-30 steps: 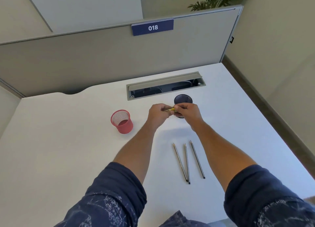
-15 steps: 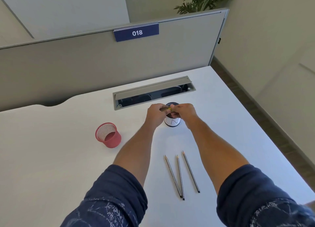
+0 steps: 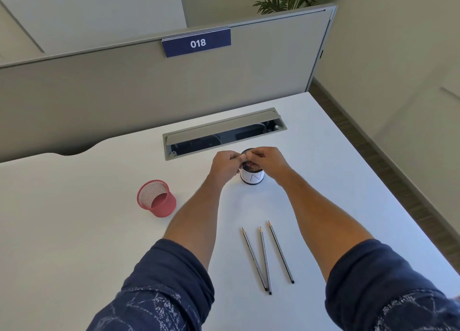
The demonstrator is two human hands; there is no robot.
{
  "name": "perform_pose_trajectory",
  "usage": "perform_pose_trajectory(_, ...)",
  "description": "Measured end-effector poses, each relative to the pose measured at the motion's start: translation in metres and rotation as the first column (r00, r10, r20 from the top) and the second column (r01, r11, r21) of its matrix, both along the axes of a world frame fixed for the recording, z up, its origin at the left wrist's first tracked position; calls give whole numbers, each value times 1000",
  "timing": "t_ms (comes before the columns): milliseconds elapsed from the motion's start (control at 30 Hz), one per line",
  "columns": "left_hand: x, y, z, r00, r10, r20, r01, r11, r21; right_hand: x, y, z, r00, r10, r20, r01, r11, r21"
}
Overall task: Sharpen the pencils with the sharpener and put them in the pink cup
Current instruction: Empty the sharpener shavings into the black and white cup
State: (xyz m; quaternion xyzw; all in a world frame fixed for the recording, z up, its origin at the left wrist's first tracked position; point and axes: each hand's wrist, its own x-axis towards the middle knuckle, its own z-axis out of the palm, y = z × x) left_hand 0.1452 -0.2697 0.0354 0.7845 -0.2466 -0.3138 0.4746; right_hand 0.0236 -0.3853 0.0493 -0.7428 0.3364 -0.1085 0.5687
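Here, a small yellowish object (image 3: 247,155), judged to be the sharpener or a pencil stub, sits pinched between both hands above a white, dark-rimmed container (image 3: 252,176) on the white desk (image 3: 74,231). The left hand (image 3: 225,165) and right hand (image 3: 270,162) have fingers closed together on it; exactly what each grips cannot be told. Three pencils (image 3: 264,257) lie loose nearer the person, points facing away, two touching at their blunt ends. They look light, stiff and thin, with fragile tips, best taken mid-shaft. One pink cup (image 3: 156,198), of mesh, stands empty to the left, well apart. Beyond the hands, a cable tray (image 3: 224,134) lies open.
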Motion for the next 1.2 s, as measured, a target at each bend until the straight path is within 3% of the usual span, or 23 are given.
perform_pose_trajectory(200, 0, 0, 1, 998, -32, -48, 32, 999, -16, -2, -2, -3, 1000, -18, -18, 17, 999, -44)
perform_pose_trajectory(767, -1, 4, 5, 995, -40, -95, 38, 999, -32, -7, -8, -5, 998, 29, 60, -38, 988, 148)
perform_pose_trajectory(1200, -1, 1, 10, 970, -44, -239, 30, 998, -64, -8, -9, 2, 997, 66, 31, -67, 997, 36)
